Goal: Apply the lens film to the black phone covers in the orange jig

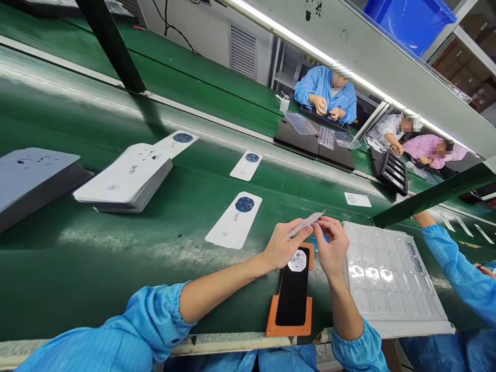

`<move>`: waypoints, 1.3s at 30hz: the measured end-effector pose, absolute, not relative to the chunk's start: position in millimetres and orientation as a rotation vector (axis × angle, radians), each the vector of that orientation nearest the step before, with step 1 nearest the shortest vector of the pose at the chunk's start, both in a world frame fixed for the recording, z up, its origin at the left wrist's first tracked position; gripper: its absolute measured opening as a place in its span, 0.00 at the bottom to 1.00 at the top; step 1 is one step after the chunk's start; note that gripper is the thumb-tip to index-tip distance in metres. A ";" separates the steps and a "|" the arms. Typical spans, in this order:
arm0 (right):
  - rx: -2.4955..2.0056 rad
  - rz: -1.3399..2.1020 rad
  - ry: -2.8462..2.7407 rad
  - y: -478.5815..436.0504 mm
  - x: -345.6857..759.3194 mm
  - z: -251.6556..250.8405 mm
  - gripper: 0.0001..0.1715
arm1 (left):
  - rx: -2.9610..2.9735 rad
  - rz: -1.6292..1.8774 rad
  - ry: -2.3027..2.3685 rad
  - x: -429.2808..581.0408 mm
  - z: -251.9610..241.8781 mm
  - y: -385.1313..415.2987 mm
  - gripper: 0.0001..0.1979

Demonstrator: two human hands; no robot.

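My left hand [284,243] grips a thin white card [306,223] seen almost edge-on, thumb on its face. The fingers of my right hand [329,243] are pinched at the card's right end. A small blue piece [315,244] shows partly behind my right hand; what it belongs to is hidden. Below both hands, an orange fixture [289,329] holds a black phone-shaped plate [292,299] with a silvery round patch [297,261] at its top. To the left, a white card with a dark blue circle [232,230] lies flat on the green bench [186,289].
Two thick stacks of white cards [116,178] stand at left. Further cards [248,168] lie beyond my hands. A clear compartment tray [391,279] sits at right, beside a co-worker's blue sleeve [457,268]. A green post [434,194] slants overhead. Several people work across the bench.
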State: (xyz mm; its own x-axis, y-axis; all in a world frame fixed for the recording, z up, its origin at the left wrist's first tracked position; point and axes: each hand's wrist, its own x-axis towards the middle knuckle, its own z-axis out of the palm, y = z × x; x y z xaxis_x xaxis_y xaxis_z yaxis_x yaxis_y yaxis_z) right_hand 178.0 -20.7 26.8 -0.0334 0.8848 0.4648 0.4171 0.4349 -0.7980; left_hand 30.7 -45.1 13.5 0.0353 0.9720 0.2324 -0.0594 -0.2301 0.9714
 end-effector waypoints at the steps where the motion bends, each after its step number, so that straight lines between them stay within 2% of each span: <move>1: -1.153 0.567 -1.638 -20.8 177.9 27.0 0.10 | 1.356 1.367 1.019 30.3 14.4 -45.4 0.24; 7: -1.155 0.576 -1.634 -21.9 177.8 27.1 0.11 | 1.340 1.387 1.000 30.1 22.1 -47.8 0.27; 12: -1.176 0.550 -1.650 -22.4 174.9 31.2 0.10 | 1.346 1.398 0.973 32.4 20.3 -49.2 0.25; 19: -1.237 0.375 -1.750 -25.3 172.7 41.0 0.08 | 1.533 1.360 0.896 33.9 3.2 -51.0 0.26; 26: -1.276 0.230 -1.765 -31.3 167.8 40.6 0.06 | 1.619 1.430 0.864 38.4 7.2 -54.0 0.25; 30: -1.289 0.212 -1.748 -14.2 172.7 28.0 0.07 | 1.402 1.402 0.956 44.7 4.5 -49.6 0.22; 35: -1.529 0.320 -1.698 14.6 211.8 14.5 0.09 | 0.778 1.488 0.945 30.5 -1.7 -35.9 0.27; 39: -1.472 0.402 -1.750 3.4 214.7 12.6 0.11 | 0.816 1.468 0.994 23.4 -0.2 -40.4 0.27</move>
State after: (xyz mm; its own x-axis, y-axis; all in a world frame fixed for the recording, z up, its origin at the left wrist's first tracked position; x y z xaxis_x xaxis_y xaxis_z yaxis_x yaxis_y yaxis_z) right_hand 214.7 3.4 12.6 -0.0061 0.9306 0.3661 0.6772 0.2732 -0.6832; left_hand 23.4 -40.4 -0.2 -0.1321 0.9904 -0.0409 -0.4061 -0.0164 0.9137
